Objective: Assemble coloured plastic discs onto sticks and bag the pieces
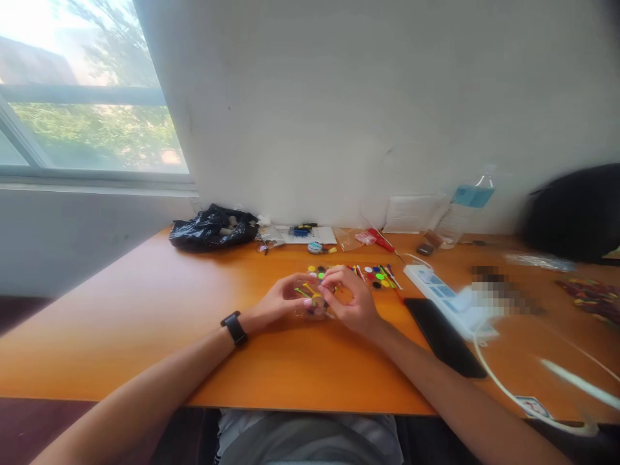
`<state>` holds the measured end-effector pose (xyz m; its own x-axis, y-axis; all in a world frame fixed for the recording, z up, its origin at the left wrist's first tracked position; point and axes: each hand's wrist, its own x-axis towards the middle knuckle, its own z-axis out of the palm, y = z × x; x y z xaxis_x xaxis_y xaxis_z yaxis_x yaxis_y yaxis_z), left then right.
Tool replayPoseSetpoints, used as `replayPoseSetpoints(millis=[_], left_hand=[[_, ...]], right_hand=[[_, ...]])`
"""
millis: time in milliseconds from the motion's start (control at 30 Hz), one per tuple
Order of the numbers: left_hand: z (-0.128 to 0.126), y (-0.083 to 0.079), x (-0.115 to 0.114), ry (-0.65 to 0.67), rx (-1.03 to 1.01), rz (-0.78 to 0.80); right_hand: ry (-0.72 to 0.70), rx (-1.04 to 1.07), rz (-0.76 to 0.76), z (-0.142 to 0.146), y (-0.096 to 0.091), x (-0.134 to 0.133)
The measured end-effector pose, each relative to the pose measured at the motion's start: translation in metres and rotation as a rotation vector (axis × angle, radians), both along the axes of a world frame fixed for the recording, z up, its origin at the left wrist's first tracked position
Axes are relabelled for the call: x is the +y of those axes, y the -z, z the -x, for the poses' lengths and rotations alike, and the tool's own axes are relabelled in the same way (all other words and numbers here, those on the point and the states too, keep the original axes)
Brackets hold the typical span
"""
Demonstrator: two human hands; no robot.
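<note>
On the table in front of me, my left hand (283, 298) curls round the left side of a small clear plastic container (314, 312), thumb in front. Yellow-green sticks and small pieces show through it; whether it is a stiff box or a bag I cannot tell. My right hand (351, 300) is at its upper right side, thumb and fingers pinched together over it. What sits between those fingertips is too small to make out. Just behind my hands lie coloured discs (376, 276) in white, green, blue, red and black, with several thin coloured sticks (393, 276) beside them.
A white power strip (436, 290) with a cable and a black phone (443, 336) lie to the right. Along the wall stand a black plastic bag (213, 227), a red-handled tool (381, 240) and a clear bottle (460, 213). A dark bag (576, 210) is at far right.
</note>
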<state>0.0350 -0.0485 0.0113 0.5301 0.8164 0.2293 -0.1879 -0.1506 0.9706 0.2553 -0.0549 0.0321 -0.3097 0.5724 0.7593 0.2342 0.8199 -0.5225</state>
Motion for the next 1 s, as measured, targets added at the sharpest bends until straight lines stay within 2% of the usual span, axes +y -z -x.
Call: replayPoseSetpoints(millis=[200,400,533,667,867,1000], left_hand=[[-0.002,0.001,-0.002,0.028,0.055,0.033],[-0.004,0.006,-0.001,0.032,0.146,0.005],[-0.001,-0.003,-0.005,0.081,0.257,0.026],[0.000,-0.015,-0.012,0.174,0.238,-0.045],[-0.006,-0.008,-0.009,-0.039,0.168,0.012],[-0.003,-0.004,-0.006,-0.069,0.142,0.077]], right_hand=[[-0.023,-0.013,0.054,0.005,0.002,-0.004],[0.169,0.162,0.075,0.001,-0.007,-0.008],[0.223,0.245,0.182,-0.002,-0.009,-0.003],[0.116,0.310,0.344,0.001,-0.004,0.002],[-0.104,0.347,0.569,0.011,0.015,0.010],[-0.131,0.379,0.819,0.006,0.025,0.021]])
